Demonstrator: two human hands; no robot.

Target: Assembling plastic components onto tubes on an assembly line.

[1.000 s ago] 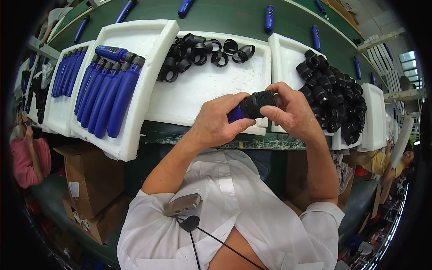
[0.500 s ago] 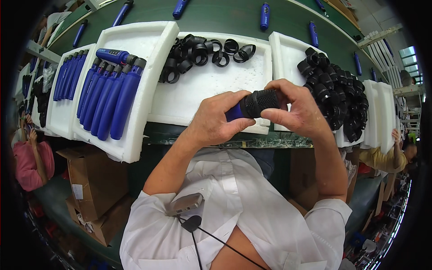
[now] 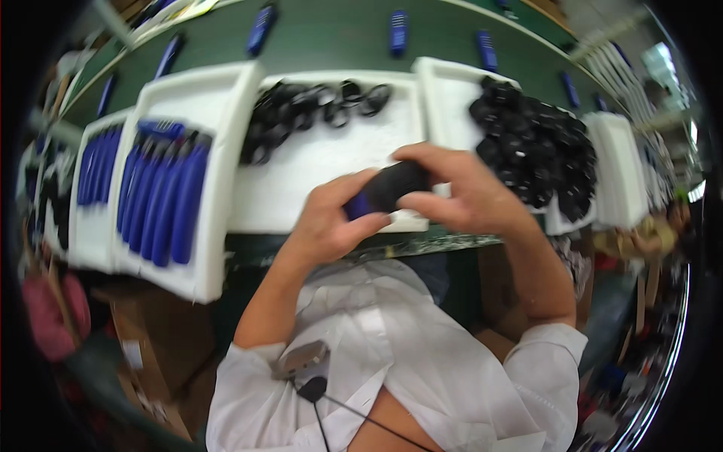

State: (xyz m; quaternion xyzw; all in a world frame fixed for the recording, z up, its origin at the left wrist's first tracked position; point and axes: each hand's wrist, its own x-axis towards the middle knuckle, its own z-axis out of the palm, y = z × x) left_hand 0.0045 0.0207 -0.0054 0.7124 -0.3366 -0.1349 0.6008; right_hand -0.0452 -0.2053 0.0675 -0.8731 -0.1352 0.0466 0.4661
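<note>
A blue handheld microphone with a black mesh head [image 3: 398,185] is held sideways between my two hands, above the front of the middle white foam tray [image 3: 316,181]. My left hand [image 3: 324,226] is closed round its blue body, thumb along the near side. Thumb and fingers of my right hand [image 3: 471,192] grip the black head from the right. Motion smears the details of the head. Behind my hands, several loose black rings [image 3: 301,109] lie in the far part of that tray.
To the left, foam trays hold several blue microphone bodies [image 3: 162,200]. A heap of black parts [image 3: 531,147] fills the right tray. More blue microphones [image 3: 398,32] lie spaced along the green surface behind. Cardboard boxes [image 3: 162,331] stand below left; people sit at both sides.
The whole view has shifted and blurred, with the trays now further left in the picture. Both hands keep their hold on the microphone, and the microphones behind have also shifted left.
</note>
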